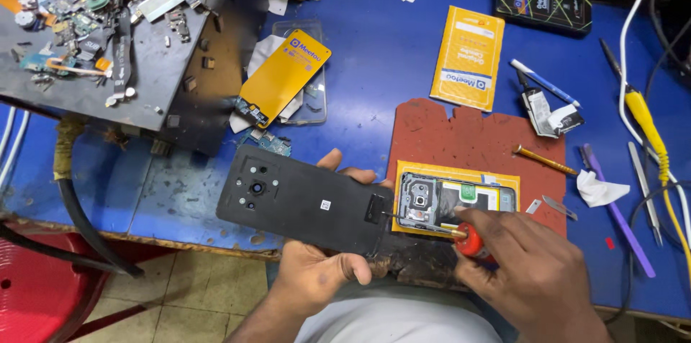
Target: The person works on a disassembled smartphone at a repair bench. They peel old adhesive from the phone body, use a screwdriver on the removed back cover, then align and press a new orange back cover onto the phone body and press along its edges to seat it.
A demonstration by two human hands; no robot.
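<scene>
Here, the blue workbench (374, 62) is lying crowded around the work: a dark tray (155, 84) heaped with small phone parts and flex cables is sitting at the far left, two yellow packets, one (284, 77) tilted over a clear case and one (468, 56) lying flat, are resting beyond the hands, and a dark boxed item (542, 5) is lying at the far edge. To the right, a purple pry tool (620, 215), a pair of tweezers (646, 192), a crumpled white tissue (599, 189) and a yellow-sleeved cable (648, 127) are lying near one another, with a thin brass-coloured rod (545, 159) resting on the red-brown mat (461, 134). One opened phone (455, 200) is lying on a yellow sheet on that mat, its camera end pointing left. The left hand (317, 271) is gripping one black back cover (306, 200), thumb curled over the near edge and fingers wrapped behind the far edge, holding it just left of the phone and partly overlapping it. The right hand (536, 271) is closing its fingers around one red-handled screwdriver (466, 238), whose thin shaft is reaching left to the phone's near edge beside the cover.
</scene>
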